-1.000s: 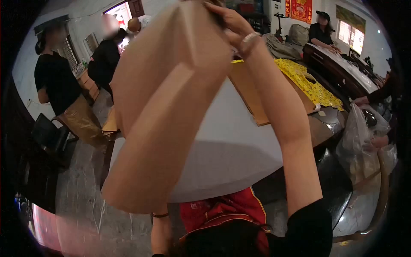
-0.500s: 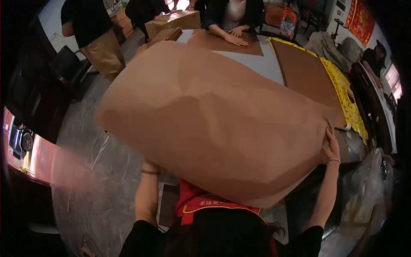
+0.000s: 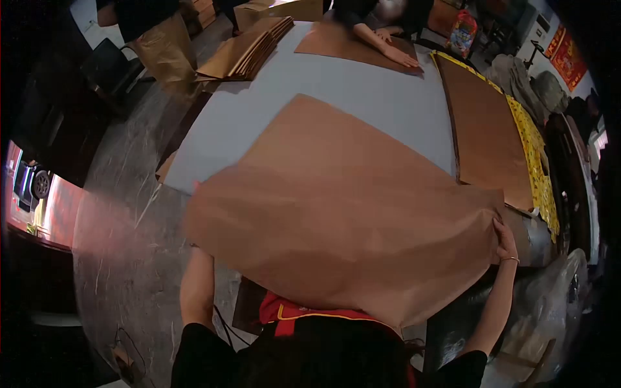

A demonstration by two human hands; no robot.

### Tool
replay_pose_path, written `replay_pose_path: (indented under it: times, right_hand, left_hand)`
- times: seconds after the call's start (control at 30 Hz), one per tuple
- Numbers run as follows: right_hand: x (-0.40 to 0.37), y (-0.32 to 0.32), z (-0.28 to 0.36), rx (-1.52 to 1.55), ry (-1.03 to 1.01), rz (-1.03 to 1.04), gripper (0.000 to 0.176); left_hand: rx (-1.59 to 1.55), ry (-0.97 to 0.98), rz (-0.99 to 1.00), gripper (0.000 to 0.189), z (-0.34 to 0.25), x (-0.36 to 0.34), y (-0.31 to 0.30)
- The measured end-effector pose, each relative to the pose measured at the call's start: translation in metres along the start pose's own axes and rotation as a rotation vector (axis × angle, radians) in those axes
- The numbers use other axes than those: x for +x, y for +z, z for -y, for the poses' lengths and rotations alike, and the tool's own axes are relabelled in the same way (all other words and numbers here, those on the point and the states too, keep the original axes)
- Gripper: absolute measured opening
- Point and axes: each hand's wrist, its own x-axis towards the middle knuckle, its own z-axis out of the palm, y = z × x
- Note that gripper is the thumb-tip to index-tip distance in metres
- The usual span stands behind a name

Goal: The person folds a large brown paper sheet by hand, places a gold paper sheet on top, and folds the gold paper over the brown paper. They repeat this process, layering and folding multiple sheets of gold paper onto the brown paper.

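Observation:
A large sheet of brown kraft paper (image 3: 343, 194) spreads in front of me, its far part over the pale grey tabletop (image 3: 239, 110) and its near edge bowed toward my red apron (image 3: 275, 307). My right hand (image 3: 506, 242) grips the right edge, fingers curled round it and the paper creased there. At the left edge, the sheet hides most of my left hand; my left forearm (image 3: 197, 284) reaches up to it, and the paper is held up on that side.
Folded brown paper (image 3: 252, 52) lies at the far left. Brown sheets (image 3: 488, 123) edged by yellow patterned material (image 3: 533, 149) lie right. Opposite, another person's hands (image 3: 394, 52) rest on a brown sheet (image 3: 336, 48). Clear plastic (image 3: 550, 297) hangs at lower right; a cardboard box (image 3: 278, 11) stands behind.
The raised, billowing paper has come down and nearer to me, uncovering the tabletop and folded stack. My left arm has shifted left; my right hand still grips the edge, slightly lower.

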Motion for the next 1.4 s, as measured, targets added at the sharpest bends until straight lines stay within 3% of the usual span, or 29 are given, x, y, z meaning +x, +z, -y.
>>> replay_pose_path:
  times: [0.1, 0.17, 0.23, 0.3, 0.33, 0.37, 0.43, 0.57, 0.6, 0.67, 0.7, 0.77, 0.8, 0.9, 1.0, 1.07, 1.13, 1.2, 1.27, 1.33, 1.37, 1.4]
  right_hand:
    - [0.001, 0.009, 0.005, -0.043, -0.002, 0.06, 0.045]
    - [0.01, 0.0, 0.006, -0.159, 0.108, -0.031, 0.047]
    - [0.012, -0.004, 0.002, -0.141, 0.102, -0.024, 0.045]
    - [0.011, -0.005, -0.001, -0.124, 0.092, -0.018, 0.043]
    - [0.006, 0.0, -0.002, -0.049, 0.066, 0.027, 0.046]
    - [0.002, 0.004, -0.003, 0.026, 0.039, 0.069, 0.049]
    - [-0.004, 0.005, -0.007, 0.002, 0.006, 0.046, 0.048]
    - [-0.025, 0.022, -0.005, 0.039, -0.01, 0.008, 0.048]
    - [-0.038, 0.045, 0.002, 0.042, -0.009, -0.011, 0.048]
    - [-0.061, 0.095, 0.02, 0.249, 0.057, -0.243, 0.049]
    - [-0.06, 0.082, 0.013, 0.253, 0.051, -0.264, 0.049]
    - [-0.052, 0.051, -0.008, 0.218, -0.072, -0.024, 0.051]
    - [-0.057, 0.05, -0.014, 0.217, -0.081, -0.042, 0.051]
    - [-0.076, 0.058, -0.028, 0.222, -0.167, -0.023, 0.05]
    - [-0.107, 0.076, -0.045, 0.308, -0.193, -0.153, 0.047]
    - [-0.126, 0.071, -0.07, 0.414, -0.228, -0.093, 0.045]
    - [-0.142, 0.083, -0.091, 0.47, -0.224, -0.232, 0.046]
    - [-0.153, 0.094, -0.117, 0.486, -0.242, -0.256, 0.046]
    - [-0.16, 0.105, -0.134, 0.548, -0.184, -0.306, 0.045]
    - [-0.162, 0.112, -0.15, 0.546, -0.154, -0.348, 0.045]
    - [-0.164, 0.117, -0.156, 0.538, -0.127, -0.38, 0.045]
    - [-0.166, 0.138, -0.148, 0.59, -0.133, -0.371, 0.044]
  left_hand:
    - [-0.1, -0.045, -0.029, 0.081, -0.016, 0.003, -0.003]
    - [-0.082, -0.092, -0.089, 0.079, -0.029, 0.0, -0.005]
    - [0.105, -0.105, 0.01, 0.074, -0.05, 0.005, -0.043]
    - [0.684, -0.176, -0.043, 0.067, -0.065, 0.014, -0.081]
    - [0.738, -0.212, -0.132, 0.056, -0.067, 0.01, -0.034]
    - [0.739, -0.211, -0.135, 0.056, -0.069, 0.017, -0.03]
    - [0.83, -0.485, 0.046, 0.049, -0.076, 0.035, -0.023]
    - [1.028, -0.479, 0.006, 0.047, -0.091, 0.073, 0.011]
    - [1.036, -0.452, 0.08, 0.048, -0.096, 0.087, 0.011]
    - [1.127, -0.447, 0.081, 0.048, -0.106, 0.109, 0.031]
    - [1.217, -0.427, 0.064, 0.049, -0.11, 0.123, 0.039]
    - [1.382, -0.42, 0.055, 0.05, -0.124, 0.158, 0.036]
    - [1.454, -0.316, 0.094, 0.052, -0.13, 0.178, 0.032]
    - [1.614, -0.325, 0.183, 0.054, -0.144, 0.219, 0.076]
    - [1.506, -0.096, 0.395, 0.053, -0.155, 0.268, 0.077]
    - [1.369, -0.147, 0.38, 0.054, -0.151, 0.257, 0.121]
    - [1.283, -0.035, 0.39, 0.056, -0.138, 0.285, 0.111]
    - [1.656, -0.107, 0.452, 0.059, -0.128, 0.307, 0.101]
    - [1.698, -0.11, 0.432, 0.058, -0.101, 0.328, 0.089]
    - [2.131, 0.504, 0.075, 0.052, -0.057, 0.321, 0.101]
    - [2.088, 0.719, 0.021, 0.05, -0.034, 0.319, 0.095]
    - [2.057, 0.711, 0.11, 0.049, -0.014, 0.31, 0.099]
